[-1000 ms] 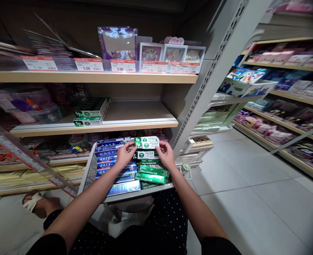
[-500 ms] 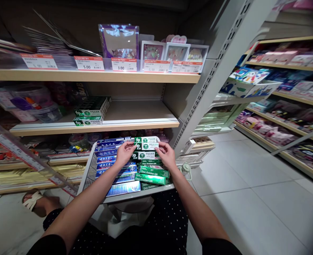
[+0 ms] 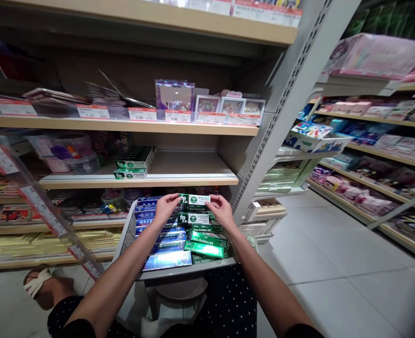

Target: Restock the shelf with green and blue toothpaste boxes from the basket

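Observation:
Between my two hands is a green-and-white toothpaste box (image 3: 195, 200), its label facing me. My left hand (image 3: 168, 206) pinches its left end and my right hand (image 3: 220, 208) its right end. Below them sits a grey basket (image 3: 182, 272) on a stool. In its left half lie several blue toothpaste boxes (image 3: 168, 260). The right half holds another green-and-white box (image 3: 193, 218) and several green "Doc.Golden" boxes (image 3: 207, 238), some lying askew. A stack of green-and-white boxes (image 3: 133, 164) stands on the shelf just beyond the basket.
The wooden-edged shelf (image 3: 186, 182) runs behind the basket, with plastic tubs (image 3: 75, 150) at its left. Above it, another shelf (image 3: 122, 123) carries price tags and boxed goods. A slotted grey post (image 3: 277, 103) rises at the right. A clear price-tag strip (image 3: 41, 206) slants at the left.
My view has tilted up, so the shelves appear lower. The held toothpaste box has been lifted away from the other boxes in the basket, with both hands still on its ends.

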### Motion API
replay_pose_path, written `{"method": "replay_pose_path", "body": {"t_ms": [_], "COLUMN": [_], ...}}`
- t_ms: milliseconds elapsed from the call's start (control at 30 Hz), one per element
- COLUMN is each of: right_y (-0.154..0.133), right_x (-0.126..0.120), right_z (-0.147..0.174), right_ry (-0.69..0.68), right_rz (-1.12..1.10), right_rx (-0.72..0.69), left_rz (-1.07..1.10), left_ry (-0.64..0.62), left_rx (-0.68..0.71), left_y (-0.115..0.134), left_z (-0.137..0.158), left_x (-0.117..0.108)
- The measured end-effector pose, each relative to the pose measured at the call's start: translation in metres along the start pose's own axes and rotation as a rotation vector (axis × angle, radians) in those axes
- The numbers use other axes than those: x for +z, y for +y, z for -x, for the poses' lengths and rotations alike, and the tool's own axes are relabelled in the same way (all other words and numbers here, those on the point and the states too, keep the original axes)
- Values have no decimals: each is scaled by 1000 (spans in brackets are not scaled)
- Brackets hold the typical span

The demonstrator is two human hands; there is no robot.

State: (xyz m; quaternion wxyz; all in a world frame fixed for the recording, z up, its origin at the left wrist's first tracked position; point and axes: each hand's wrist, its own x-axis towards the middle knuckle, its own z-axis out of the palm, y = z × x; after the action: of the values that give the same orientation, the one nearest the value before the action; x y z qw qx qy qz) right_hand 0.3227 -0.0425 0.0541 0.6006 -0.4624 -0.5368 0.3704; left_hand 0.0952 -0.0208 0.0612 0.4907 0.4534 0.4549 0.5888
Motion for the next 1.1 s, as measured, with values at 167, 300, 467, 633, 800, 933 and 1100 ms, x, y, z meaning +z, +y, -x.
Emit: {"method": "replay_pose_path", "body": {"t_ms": [167,300,467,633,800,933,1100], "right_y": [-33,-52,-65,-71,-73,-67,-53], "right_x": [44,93,154,204,243,264,279], "right_z": [-35,-56,-69,-78,-87,-94,-97], "right_ry": [-12,-42,-79,-102,-108,-91,-55], "right_rz": [-39,-38,1,6,74,158,196], "right_rx": [-87,-175,-234,-258,-272,-303,-314], "left_rz": [-7,-34,-124,-183,-236,-366,-507], "left_ry": [136,231,311,371,404,455,483], "left_rx": [147,240,296,343,332,338,348], "left_y": [40,69,98,116,117,112,105], "left_z": [-19,-33,-44,-56,-74,-89,-102], "left_x": [-17,-48,-98,-138,-170,-190,-203]}}
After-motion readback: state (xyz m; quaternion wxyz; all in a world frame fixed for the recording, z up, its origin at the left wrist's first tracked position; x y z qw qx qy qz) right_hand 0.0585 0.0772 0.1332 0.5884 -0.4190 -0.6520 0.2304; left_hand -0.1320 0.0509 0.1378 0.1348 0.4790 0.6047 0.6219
